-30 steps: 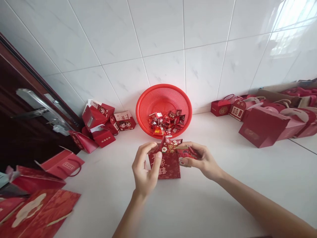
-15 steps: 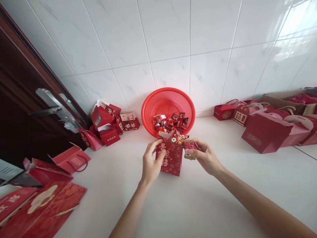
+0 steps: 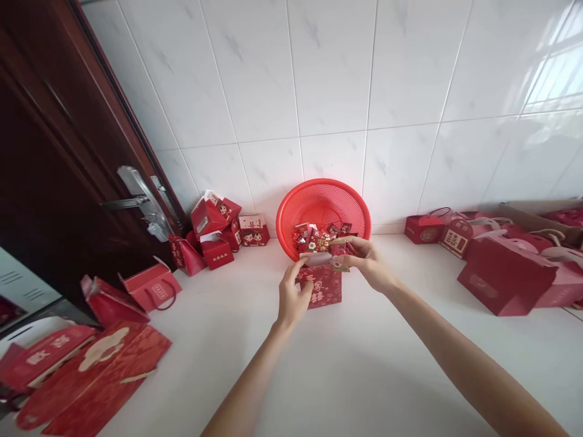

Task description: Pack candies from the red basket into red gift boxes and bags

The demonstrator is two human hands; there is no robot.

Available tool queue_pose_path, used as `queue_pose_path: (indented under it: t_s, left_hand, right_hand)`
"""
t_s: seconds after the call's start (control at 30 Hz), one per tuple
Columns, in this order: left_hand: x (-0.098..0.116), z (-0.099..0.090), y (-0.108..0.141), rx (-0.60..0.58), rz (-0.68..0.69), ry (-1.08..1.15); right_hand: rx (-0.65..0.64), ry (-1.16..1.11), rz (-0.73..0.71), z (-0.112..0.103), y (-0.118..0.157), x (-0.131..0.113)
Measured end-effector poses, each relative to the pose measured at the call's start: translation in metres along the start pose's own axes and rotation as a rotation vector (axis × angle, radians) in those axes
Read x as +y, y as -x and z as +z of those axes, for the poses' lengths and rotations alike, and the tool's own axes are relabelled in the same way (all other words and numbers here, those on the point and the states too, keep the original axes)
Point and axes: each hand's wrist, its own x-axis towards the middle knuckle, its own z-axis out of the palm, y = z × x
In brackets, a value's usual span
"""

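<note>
A red paper gift box (image 3: 328, 286) with pale printed characters stands on the white surface, its top open and a white inner flap showing. My left hand (image 3: 292, 298) is closed on its left edge, thumb on the front. Between the thumb and fingers of my right hand (image 3: 374, 264) is a small red wrapped candy packet (image 3: 341, 250), held over the box's right side. Another red packet with a flower print (image 3: 319, 241) is just above the opening; whether my right hand also holds it I cannot tell. Behind is a red plastic basket (image 3: 291, 209) holding several wrapped candies.
Red gift boxes (image 3: 217, 250) stand at the left near a dark door (image 3: 40, 121) with a metal handle. Flattened red bags (image 3: 104, 376) lie at the lower left. More red boxes (image 3: 505, 273) and a cardboard carton (image 3: 523, 212) are at the right. A tiled wall is behind.
My view has shifted left. The box has tipped so its open top and white flap show more. My right hand has brought the candy packet closer to the opening.
</note>
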Motion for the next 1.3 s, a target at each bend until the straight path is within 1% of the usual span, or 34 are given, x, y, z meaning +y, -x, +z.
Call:
queue_pose_path:
  t_s: [0.07,0.17,0.23,0.27,0.37,0.43,0.6,0.83,0.9,1.0,1.13,1.2,1.3]
  left_hand:
    - [0.003,-0.002,-0.001,-0.038,-0.033,0.042]
    - [0.009,-0.004,-0.002,-0.104,-0.083,0.114]
    - [0.010,-0.005,-0.003,-0.106,-0.118,0.148]
    - [0.010,-0.005,-0.004,-0.097,-0.141,0.162]
    - [0.006,-0.006,-0.005,-0.076,-0.215,0.205]
    - [0.005,-0.006,-0.005,-0.051,-0.237,0.220]
    - [0.012,-0.003,-0.003,0.054,-0.200,0.197]
    - [0.022,-0.002,0.000,0.049,-0.274,0.182]
    - [0.024,-0.002,0.000,0.033,-0.272,0.171]
    - [0.026,-0.003,0.000,-0.030,-0.246,0.206]
    - [0.023,-0.004,-0.001,-0.095,-0.230,0.276]
    - [0.020,-0.005,-0.001,-0.072,-0.265,0.250]
    - [0.016,-0.006,-0.001,-0.010,-0.313,0.172]
  right_hand:
    - [-0.084,0.143,-0.012,-0.002,-0.007,-0.009]
    - [-0.268,0.436,-0.070,-0.007,-0.018,-0.025]
    - [-0.349,0.597,-0.120,-0.010,-0.024,-0.033]
    - [-0.367,0.652,-0.144,-0.011,-0.027,-0.036]
    - [-0.367,0.750,-0.211,-0.015,-0.032,-0.039]
    - [-0.370,0.793,-0.235,-0.016,-0.033,-0.039]
    - [-0.423,0.855,-0.217,-0.019,-0.027,-0.044]
    - [-0.416,0.993,-0.197,-0.019,-0.009,-0.061]
    - [-0.424,1.028,-0.190,-0.017,-0.007,-0.061]
    - [-0.466,1.066,-0.184,-0.012,-0.009,-0.055]
    - [-0.499,1.062,-0.181,-0.006,-0.016,-0.044]
    - [-0.478,1.019,-0.193,-0.006,-0.018,-0.041]
    - [-0.402,0.900,-0.210,-0.009,-0.018,-0.042]
